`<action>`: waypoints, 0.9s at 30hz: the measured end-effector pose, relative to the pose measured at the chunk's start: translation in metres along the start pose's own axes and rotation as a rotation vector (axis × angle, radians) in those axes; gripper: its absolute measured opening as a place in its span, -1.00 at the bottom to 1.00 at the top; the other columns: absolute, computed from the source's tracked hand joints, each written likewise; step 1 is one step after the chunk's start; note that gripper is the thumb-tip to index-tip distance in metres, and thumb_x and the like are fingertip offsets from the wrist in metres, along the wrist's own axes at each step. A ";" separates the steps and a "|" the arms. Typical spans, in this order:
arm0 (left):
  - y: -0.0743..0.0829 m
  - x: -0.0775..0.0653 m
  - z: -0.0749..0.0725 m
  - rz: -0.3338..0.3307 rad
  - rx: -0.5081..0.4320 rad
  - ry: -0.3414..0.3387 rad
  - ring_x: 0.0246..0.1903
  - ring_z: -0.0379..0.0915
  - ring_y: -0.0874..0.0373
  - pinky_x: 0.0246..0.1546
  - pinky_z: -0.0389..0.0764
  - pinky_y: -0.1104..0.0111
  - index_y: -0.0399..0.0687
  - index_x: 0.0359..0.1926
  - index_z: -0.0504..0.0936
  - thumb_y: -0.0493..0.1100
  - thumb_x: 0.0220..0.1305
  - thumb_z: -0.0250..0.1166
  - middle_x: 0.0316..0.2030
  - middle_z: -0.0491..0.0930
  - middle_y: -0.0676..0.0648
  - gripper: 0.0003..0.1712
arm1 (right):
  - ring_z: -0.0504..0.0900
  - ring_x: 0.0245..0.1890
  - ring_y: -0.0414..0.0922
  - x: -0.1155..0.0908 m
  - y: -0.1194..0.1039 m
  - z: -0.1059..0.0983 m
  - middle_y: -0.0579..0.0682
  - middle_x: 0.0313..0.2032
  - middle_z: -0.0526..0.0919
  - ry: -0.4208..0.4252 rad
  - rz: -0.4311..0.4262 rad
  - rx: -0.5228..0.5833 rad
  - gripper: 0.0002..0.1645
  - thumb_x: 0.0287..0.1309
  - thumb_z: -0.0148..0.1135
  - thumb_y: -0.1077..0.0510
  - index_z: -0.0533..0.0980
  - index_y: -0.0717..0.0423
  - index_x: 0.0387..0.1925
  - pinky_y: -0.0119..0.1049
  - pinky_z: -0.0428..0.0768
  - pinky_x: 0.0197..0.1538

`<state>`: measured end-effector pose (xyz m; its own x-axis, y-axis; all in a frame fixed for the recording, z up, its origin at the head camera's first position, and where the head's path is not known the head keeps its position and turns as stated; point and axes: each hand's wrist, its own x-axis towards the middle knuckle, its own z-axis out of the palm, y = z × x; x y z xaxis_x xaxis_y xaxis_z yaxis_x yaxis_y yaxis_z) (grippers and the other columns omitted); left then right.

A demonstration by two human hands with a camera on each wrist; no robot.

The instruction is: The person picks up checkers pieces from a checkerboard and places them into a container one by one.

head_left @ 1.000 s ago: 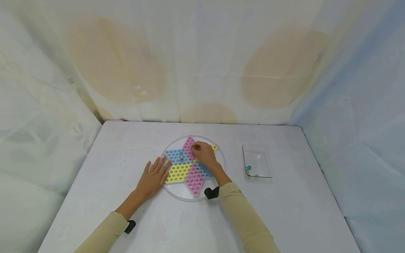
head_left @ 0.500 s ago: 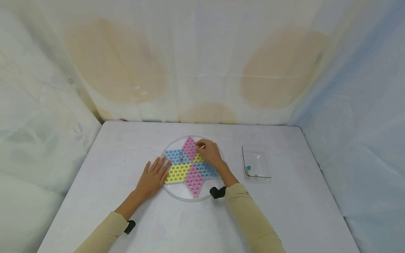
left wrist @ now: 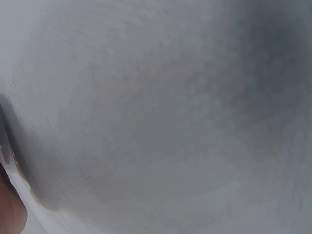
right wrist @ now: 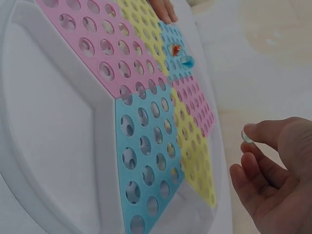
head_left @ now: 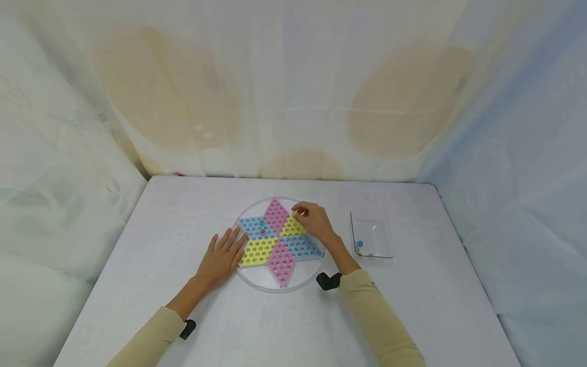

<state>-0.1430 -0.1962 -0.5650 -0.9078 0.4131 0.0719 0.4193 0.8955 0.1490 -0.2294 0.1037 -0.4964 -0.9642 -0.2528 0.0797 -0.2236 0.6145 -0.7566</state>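
Note:
A round white Chinese checkers board (head_left: 281, 262) with a pink, yellow and blue star lies on the table. My left hand (head_left: 222, 260) rests on its left edge, fingers straight and spread. Above the upper-right yellow section is my right hand (head_left: 316, 221). In the right wrist view its thumb and index finger pinch a clear glass marble (right wrist: 247, 136), held apart from the holes. An orange marble (right wrist: 175, 49) and a blue marble (right wrist: 187, 61) sit close together in the blue section near my left hand. The left wrist view is mostly a blurred grey surface.
Right of the board stands a clear square box (head_left: 380, 257). Inside, at its near left corner, lie a blue marble (head_left: 359, 243) and some green ones (head_left: 357, 250). White cloth covers the table (head_left: 435, 306), and curtains (head_left: 293, 102) close off the back and sides.
My right hand has shifted rightward from the upper pink section to over the yellow section, uncovering the board's right side. My left hand has stayed put.

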 end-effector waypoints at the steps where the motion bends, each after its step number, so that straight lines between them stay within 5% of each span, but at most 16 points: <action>1: 0.000 0.000 0.000 0.003 0.002 0.004 0.52 -0.18 -0.12 0.43 -0.15 -0.13 -0.03 0.55 0.17 0.05 0.55 -0.04 0.54 -0.01 -0.15 -0.35 | 0.62 -0.20 -0.02 -0.001 0.000 -0.002 0.07 -0.17 0.70 0.001 -0.006 -0.001 -0.76 0.33 0.28 0.23 0.65 0.19 -0.01 -0.14 0.61 -0.16; 27: -0.001 -0.001 0.000 -0.006 -0.005 -0.004 0.52 -0.22 -0.10 0.44 -0.21 -0.12 -0.02 0.55 0.15 0.06 0.56 -0.05 0.55 -0.03 -0.14 -0.34 | 0.61 -0.19 0.02 -0.022 0.017 -0.066 0.12 -0.15 0.69 0.073 0.031 -0.046 -0.75 0.32 0.27 0.22 0.66 0.16 0.00 -0.12 0.61 -0.19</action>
<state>-0.1429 -0.1976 -0.5648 -0.9102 0.4086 0.0674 0.4141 0.8971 0.1539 -0.2212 0.1688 -0.4683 -0.9782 -0.1793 0.1050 -0.1983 0.6554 -0.7288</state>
